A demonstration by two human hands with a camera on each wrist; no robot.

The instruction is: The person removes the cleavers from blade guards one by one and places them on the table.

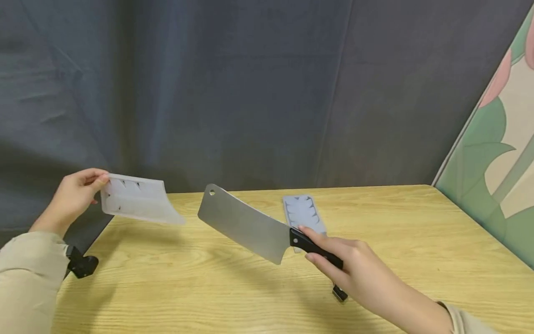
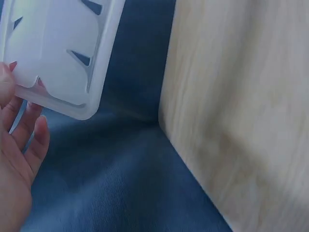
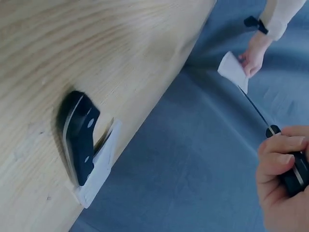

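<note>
- Above the wooden table [image 1: 375,287], a right hand [image 1: 354,266] grips a cleaver [image 1: 244,225] by its black handle.
- Left of the blade, a left hand [image 1: 75,197] pinches the translucent sheath [image 1: 139,202].
- Best practice: align the blade's back edge with the sheath mouth, slide slowly, fingers clear.

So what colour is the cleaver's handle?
Black with silver rivets, on the cleaver's handle; clearest in the head view.

We hold our left hand [image 1: 77,192] raised at the left, above the table's far left corner, fingertips and thumb pinching, wrist bent, beige sleeve below. Our right hand [image 1: 346,264] reaches in over the table's near edge, fingers curled in a firm grip, forearm angled leftward.
</note>
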